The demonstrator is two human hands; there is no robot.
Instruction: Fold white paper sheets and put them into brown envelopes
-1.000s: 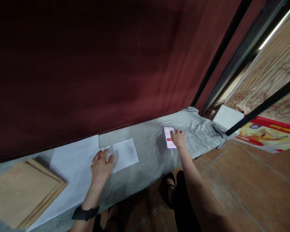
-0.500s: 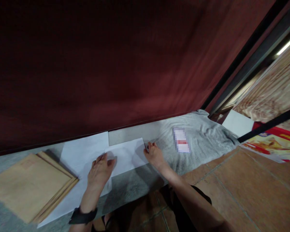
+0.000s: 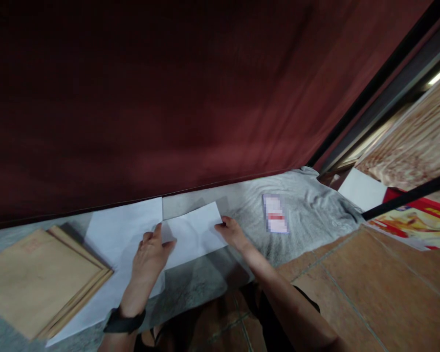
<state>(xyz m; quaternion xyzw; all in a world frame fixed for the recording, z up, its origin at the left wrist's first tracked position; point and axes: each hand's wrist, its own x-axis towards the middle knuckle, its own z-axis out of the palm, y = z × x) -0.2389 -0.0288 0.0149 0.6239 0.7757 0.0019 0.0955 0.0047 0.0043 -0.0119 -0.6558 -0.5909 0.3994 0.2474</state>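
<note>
A narrow white sheet of paper [image 3: 196, 233] lies over the grey cloth, its far right corner raised a little. My right hand [image 3: 233, 234] is closed on its right edge, thumb and fingers pinching the paper. At the sheet's left end rests my left hand [image 3: 149, 256], open, index finger stretched out and thumb apart, pressing down on the paper. Larger white paper [image 3: 126, 230] extends beneath the left hand. A stack of brown envelopes [image 3: 47, 278] sits on that larger paper, left of my left hand.
The grey cloth [image 3: 249, 195] covers a narrow surface against a dark red panel [image 3: 190, 117]. Right of my right hand lies a small blurred packet or card [image 3: 276, 213]. A dark metal bar [image 3: 407, 195] crosses a colourful printed box [image 3: 418, 220] above the tiled floor [image 3: 388, 288].
My right hand has closed on the narrow sheet's right edge, and that end has risen slightly. My left hand stays at the sheet's left end, its index finger now straighter.
</note>
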